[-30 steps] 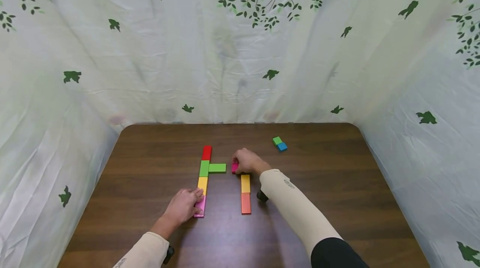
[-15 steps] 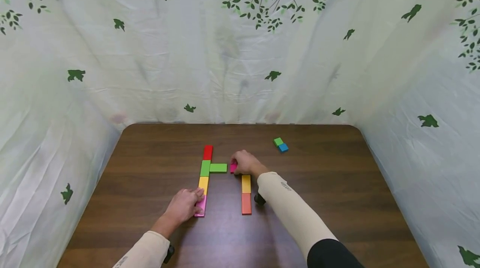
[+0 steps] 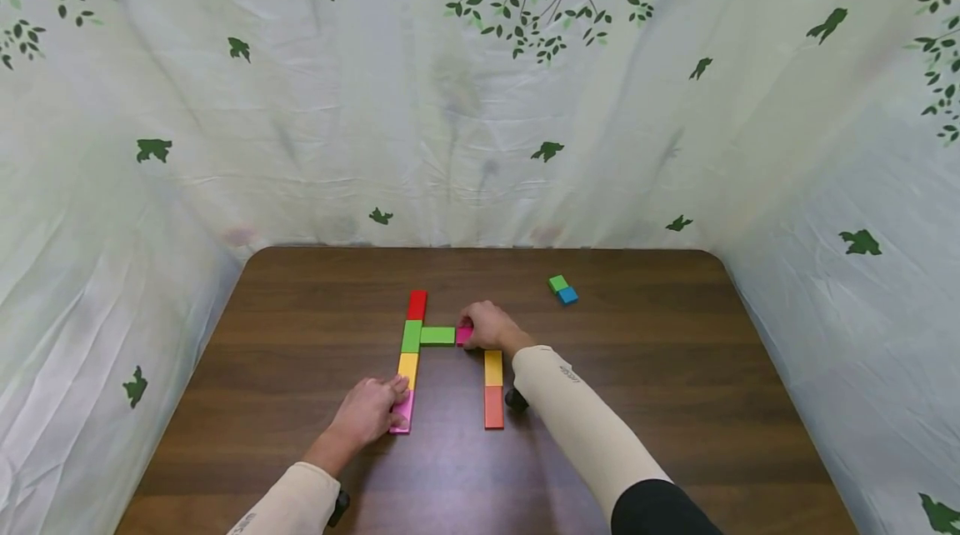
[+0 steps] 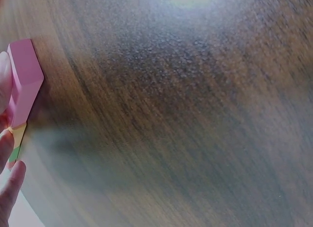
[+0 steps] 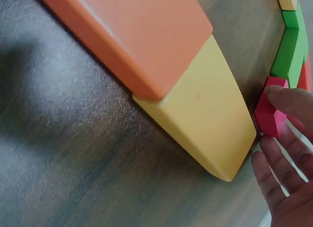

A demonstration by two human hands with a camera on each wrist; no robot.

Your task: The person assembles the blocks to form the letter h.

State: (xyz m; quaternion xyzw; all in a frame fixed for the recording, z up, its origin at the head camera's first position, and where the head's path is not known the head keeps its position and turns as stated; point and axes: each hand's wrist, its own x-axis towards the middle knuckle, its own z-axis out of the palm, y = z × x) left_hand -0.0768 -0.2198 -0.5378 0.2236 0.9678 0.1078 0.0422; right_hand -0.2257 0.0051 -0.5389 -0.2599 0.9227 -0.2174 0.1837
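Observation:
My right hand [image 3: 489, 327] pinches a magenta block [image 3: 463, 337], whose left end meets a lying green block [image 3: 438, 337]. Thumb and magenta block [image 5: 270, 112] also show in the right wrist view. That green block juts from a column of a red block [image 3: 417, 305], an upright green block [image 3: 411, 336], a yellow block [image 3: 407, 366] and a pink block [image 3: 405, 407]. My left hand [image 3: 365, 412] rests on the column's near end, its thumb against the pink block [image 4: 25, 65]. Below my right hand, a second yellow block [image 3: 492, 368] joins an orange block [image 3: 493, 407].
A small green block [image 3: 558, 283] and a blue block [image 3: 567, 295] lie together at the back right of the brown wooden table [image 3: 645, 335]. Leaf-printed white curtains [image 3: 480, 185] hang behind and beside it.
My right hand has slid the magenta block left, closing the gap to the lying green block. My left hand has stayed in place on the column.

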